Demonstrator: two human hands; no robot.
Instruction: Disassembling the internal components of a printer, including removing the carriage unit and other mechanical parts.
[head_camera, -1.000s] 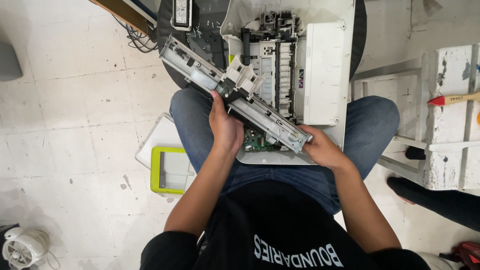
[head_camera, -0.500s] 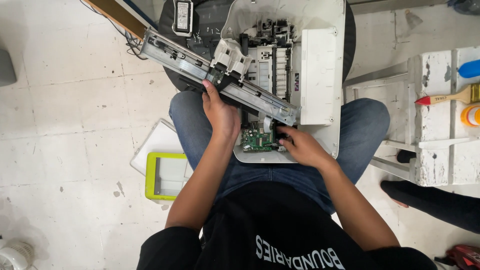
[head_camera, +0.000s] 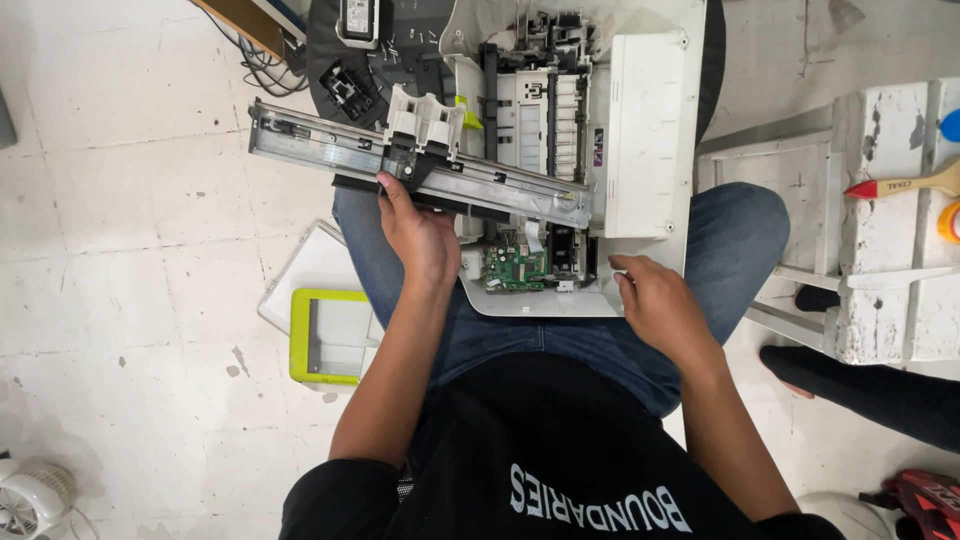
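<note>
An opened white printer body (head_camera: 640, 140) rests on my lap, its inner parts and a small green circuit board (head_camera: 515, 268) exposed. My left hand (head_camera: 415, 235) grips a long metal carriage rail (head_camera: 330, 148) with a white print carriage (head_camera: 425, 120) on it, held across the printer and sticking out to the left. My right hand (head_camera: 655, 300) rests on the printer's near right edge, fingers curled on the white shell, holding nothing else.
A yellow-framed panel on a white cover (head_camera: 325, 335) lies on the tiled floor at my left. A dark round table (head_camera: 400, 60) with small black parts stands ahead. A white painted stool (head_camera: 890, 210) with a red-handled brush (head_camera: 905, 185) is at right, another person's foot (head_camera: 860, 380) below it.
My left hand has swung the rail from a steep diagonal toward level and lifted it leftward. My right hand has let go of the rail's end and come to the printer's edge.
</note>
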